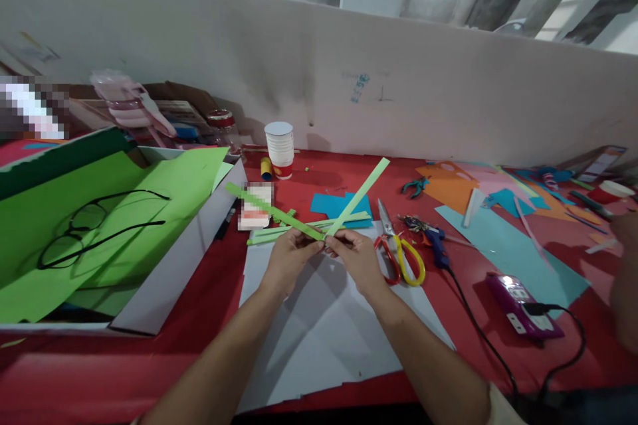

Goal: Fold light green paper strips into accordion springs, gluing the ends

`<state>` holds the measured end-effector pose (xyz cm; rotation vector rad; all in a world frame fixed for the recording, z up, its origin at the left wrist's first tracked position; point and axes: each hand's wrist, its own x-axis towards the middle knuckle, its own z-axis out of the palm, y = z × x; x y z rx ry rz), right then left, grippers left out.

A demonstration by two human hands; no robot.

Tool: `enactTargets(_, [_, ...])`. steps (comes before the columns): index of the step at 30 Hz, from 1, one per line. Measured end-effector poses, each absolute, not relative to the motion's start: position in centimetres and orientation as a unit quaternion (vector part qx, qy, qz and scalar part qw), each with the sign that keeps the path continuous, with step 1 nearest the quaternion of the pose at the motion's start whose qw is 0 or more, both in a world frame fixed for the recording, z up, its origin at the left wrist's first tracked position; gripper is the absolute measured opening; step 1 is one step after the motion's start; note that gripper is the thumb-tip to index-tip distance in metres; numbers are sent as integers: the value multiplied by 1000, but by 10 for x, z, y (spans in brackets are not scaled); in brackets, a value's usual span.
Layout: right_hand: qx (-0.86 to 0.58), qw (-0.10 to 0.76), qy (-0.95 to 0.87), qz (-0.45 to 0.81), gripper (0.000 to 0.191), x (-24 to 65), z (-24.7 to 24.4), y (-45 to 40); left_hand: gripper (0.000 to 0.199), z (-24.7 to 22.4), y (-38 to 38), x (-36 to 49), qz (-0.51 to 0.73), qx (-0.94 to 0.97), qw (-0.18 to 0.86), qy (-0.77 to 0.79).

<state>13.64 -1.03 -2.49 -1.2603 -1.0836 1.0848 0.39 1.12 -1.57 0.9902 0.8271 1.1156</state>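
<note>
Between both hands a green paper strip forms a V. Its darker left arm (274,211) slants up from the fingers of my left hand (295,254), and its paler right arm (359,196) rises from my right hand (351,251). Both hands pinch where the arms meet; whether this is one folded strip or two, I cannot tell. Below them lie white paper sheets (323,332). More pale green strips (269,236) rest along the top of the sheets, by blue paper (326,204). Scissors (399,252) with red and yellow handles lie right of my right hand.
At left stands a box (172,269) with green paper (174,186) and eyeglasses (74,232). Stacked paper cups (280,149) stand behind. On the right are a glue gun (436,246), a purple power box with cables (523,309), pliers (415,186) and coloured paper. A person's arm (625,279) shows far right.
</note>
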Motion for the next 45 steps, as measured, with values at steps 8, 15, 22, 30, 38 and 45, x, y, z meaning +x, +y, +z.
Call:
enactTargets(8, [-513, 538, -435, 508, 21, 134, -19, -12, 19, -16, 14, 1, 479, 419, 681, 361])
enactTargets(15, [-518, 543, -454, 481, 22, 134, -22, -10, 22, -15, 14, 0, 486, 405, 686, 359])
enactTargets(22, [-508, 554, -448, 485, 19, 130, -23, -11, 19, -15, 13, 3, 514, 396, 666, 368])
enactTargets(30, [-521, 569, -411, 486, 13, 132, -24, -10, 14, -14, 10, 6, 514, 369, 657, 409])
enactTargets(38, [-505, 570, -407, 504, 11, 132, -22, -9, 12, -17, 9, 6, 496, 376, 679, 389])
enactTargets(45, [-517, 569, -392, 505, 11, 133, -22, -11, 18, -16, 8, 9, 489, 321, 699, 412])
